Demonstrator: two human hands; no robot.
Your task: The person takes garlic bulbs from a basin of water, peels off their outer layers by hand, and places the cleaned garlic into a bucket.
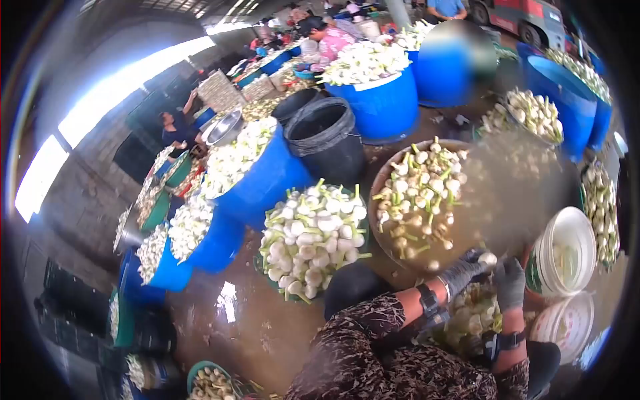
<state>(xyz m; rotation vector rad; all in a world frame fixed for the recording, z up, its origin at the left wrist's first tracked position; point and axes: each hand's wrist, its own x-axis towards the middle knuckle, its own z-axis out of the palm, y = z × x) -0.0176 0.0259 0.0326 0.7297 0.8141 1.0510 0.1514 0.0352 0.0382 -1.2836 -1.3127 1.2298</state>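
Working one garlic bulb (488,259) by the near edge of the tub (385,176): my left grip (465,272) pinches it, my right grip (510,283) I can't tell! Plenty of loose bulbs (419,183) seemingly left.

Grey wall (73,200), long bright window opening (110,87), wet brown floor (207,320), pale pillar (399,13)

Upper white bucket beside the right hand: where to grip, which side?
Probably the rim of the upper white bucket, on the edge nearest the right hand, coming from above with fingers inside and thumb on the outer wall. The mouth is uncovered and that edge looks free; I can't make out a handle.
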